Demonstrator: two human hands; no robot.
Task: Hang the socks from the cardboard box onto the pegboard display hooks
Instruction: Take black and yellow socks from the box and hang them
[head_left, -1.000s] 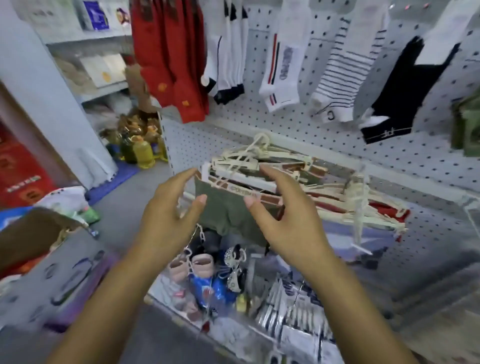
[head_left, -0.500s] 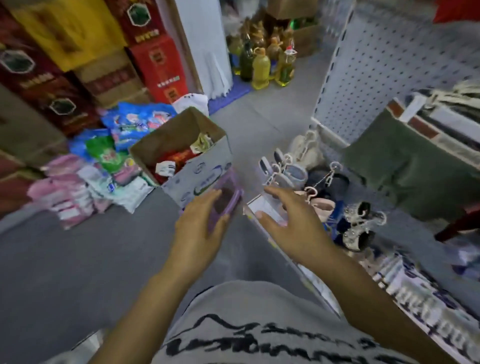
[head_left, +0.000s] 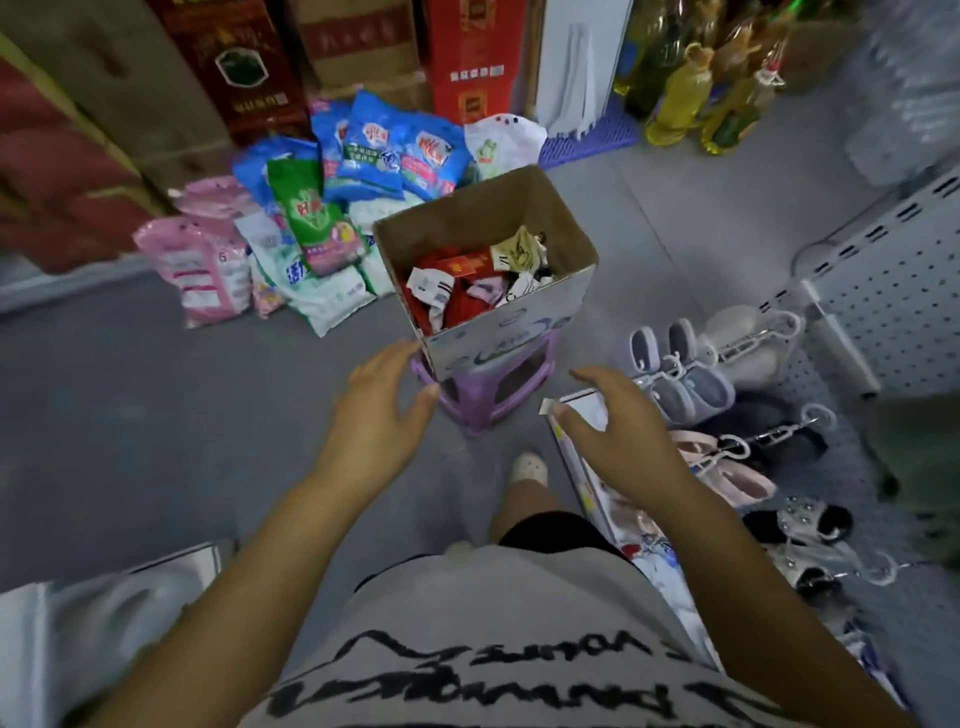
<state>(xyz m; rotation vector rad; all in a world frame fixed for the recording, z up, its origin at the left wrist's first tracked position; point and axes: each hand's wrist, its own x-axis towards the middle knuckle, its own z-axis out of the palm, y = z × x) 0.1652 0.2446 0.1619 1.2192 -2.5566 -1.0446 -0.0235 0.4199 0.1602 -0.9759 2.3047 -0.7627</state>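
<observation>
Red, white and cream socks (head_left: 467, 283) lie jumbled in the cardboard box (head_left: 509, 322), pointing no single way. Plenty are left to hang, and I hold none. The box stands mouth up on a purple stool (head_left: 488, 400) on the floor, its long axis running across my view, right end a little farther from me. My left hand (head_left: 379, 410) hovers just beside its near left corner and my right hand (head_left: 618, 431) is near its right, fingers released, spread and empty. The pegboard (head_left: 893, 270) at my right shows no socks.
</observation>
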